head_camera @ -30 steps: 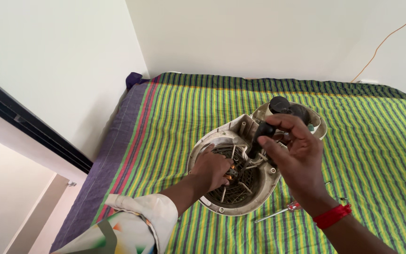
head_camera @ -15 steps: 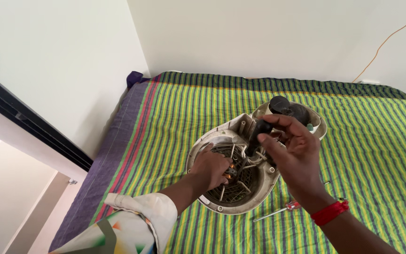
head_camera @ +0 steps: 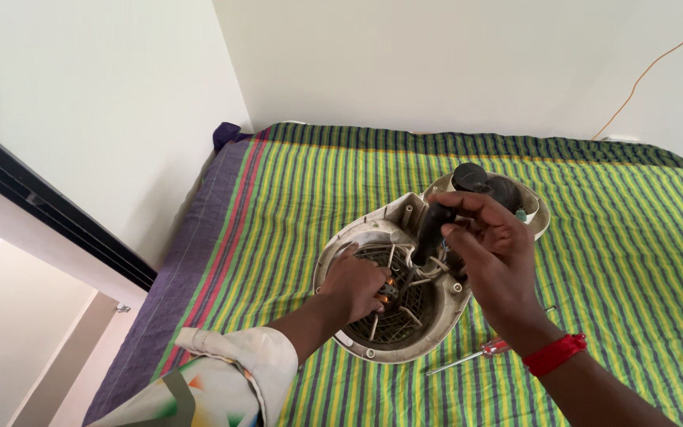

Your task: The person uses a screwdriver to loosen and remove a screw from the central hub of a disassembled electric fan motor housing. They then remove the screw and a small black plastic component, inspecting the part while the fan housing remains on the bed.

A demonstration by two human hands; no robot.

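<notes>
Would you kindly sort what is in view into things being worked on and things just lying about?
In use:
- opened round appliance housing, steadied inside by the left hand
- black-handled screwdriver, gripped by the right hand

Lying about:
- red-handled screwdriver on the striped sheet
- orange wire on the wall

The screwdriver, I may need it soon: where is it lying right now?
In the head view the screwdriver lies on the striped cloth, just below the right rim of the round housing and left of the right hand's red wristband.
</notes>
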